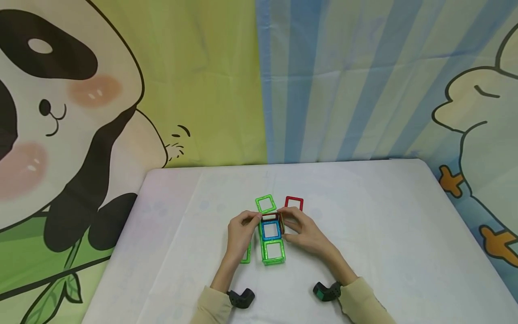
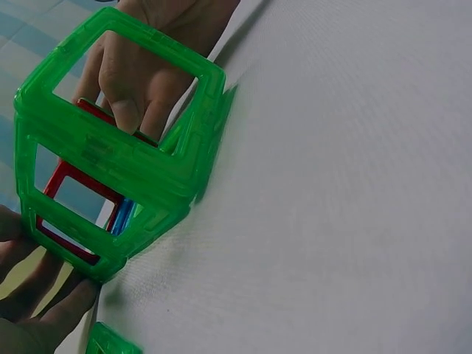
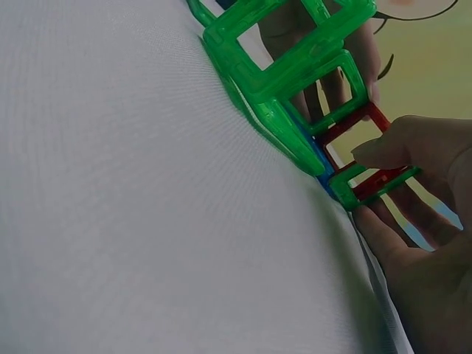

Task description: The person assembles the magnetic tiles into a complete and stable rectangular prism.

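Observation:
A small structure of magnetic tiles, open square frames in green, blue and red, lies on the white table. Its front end is a green tile (image 1: 273, 261), with a blue tile (image 1: 271, 239) behind that and a red tile (image 1: 270, 219) standing at the far end. My left hand (image 1: 239, 234) pinches the structure's far left corner between thumb and fingers. From the other side my right hand (image 1: 309, 236) grips upright tiles at the far right. In the right wrist view its thumb presses a red tile (image 3: 380, 114) while fingers hold a green tile (image 3: 346, 193) below.
Loose on the white table (image 1: 384, 234) are a green square tile (image 1: 265, 211) and a red square tile (image 1: 294, 198), both beyond the structure. Another green tile (image 1: 248, 254) lies partly hidden by my left forearm. A printed curtain (image 1: 226, 90) hangs behind the table.

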`<state>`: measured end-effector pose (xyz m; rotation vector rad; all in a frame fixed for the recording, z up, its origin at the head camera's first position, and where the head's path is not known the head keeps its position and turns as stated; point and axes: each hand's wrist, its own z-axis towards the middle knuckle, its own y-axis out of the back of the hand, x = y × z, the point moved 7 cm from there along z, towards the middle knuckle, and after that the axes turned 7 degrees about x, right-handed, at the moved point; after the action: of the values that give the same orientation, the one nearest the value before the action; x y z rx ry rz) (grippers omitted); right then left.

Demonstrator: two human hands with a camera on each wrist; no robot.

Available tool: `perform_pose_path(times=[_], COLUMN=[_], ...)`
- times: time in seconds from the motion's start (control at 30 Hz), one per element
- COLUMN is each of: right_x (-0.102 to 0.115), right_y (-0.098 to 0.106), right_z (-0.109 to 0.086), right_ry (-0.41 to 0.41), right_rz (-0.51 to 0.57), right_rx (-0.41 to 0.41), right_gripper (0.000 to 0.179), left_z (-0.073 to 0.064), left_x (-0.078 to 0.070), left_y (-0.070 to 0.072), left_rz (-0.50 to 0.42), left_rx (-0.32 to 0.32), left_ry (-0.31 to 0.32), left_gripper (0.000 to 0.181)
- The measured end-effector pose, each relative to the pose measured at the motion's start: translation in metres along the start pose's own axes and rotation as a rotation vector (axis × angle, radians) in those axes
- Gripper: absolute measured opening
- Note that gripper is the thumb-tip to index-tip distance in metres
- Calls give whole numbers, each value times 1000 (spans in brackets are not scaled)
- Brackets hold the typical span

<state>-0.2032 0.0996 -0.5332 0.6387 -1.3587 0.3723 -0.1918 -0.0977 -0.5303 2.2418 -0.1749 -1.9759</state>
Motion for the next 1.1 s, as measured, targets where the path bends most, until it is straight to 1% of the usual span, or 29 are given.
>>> perform_pose_path(times=[0.23,0.43,0.6,0.77,0.87,0.93,1.03,1.1], right_x=[1,5,8,9,11,12,16,18], right_y=[-1,-2,-3,-4,-3,-1,4,9], right_z=[0,0,0,-1,-1,-1,-1,0], right_ry=[19,41,43,43,59,71,78,77], right_rz=[-8,-23,-37,-50,-83,-127,-210,-293], right_rx=[-1,0,-5,8,12,-3,-51,-93], right_gripper=[68,68,68,70,72,72,70,67], left_z=[0,-1,-1,0,1,1,1,1], left_x=[-1,-3,-1,-1,0,0,0,0], left_y=[0,2,1,1,1,1,1,1], left_rz=[3,4,7,2,4,8,9,8], left_rx=[3,4,6,3,1,-2,-4,-3], left_ry=[-5,-23,-24,-26,-19,-18,-23,-28], left_gripper=[18,18,20,20,19,18,20,22])
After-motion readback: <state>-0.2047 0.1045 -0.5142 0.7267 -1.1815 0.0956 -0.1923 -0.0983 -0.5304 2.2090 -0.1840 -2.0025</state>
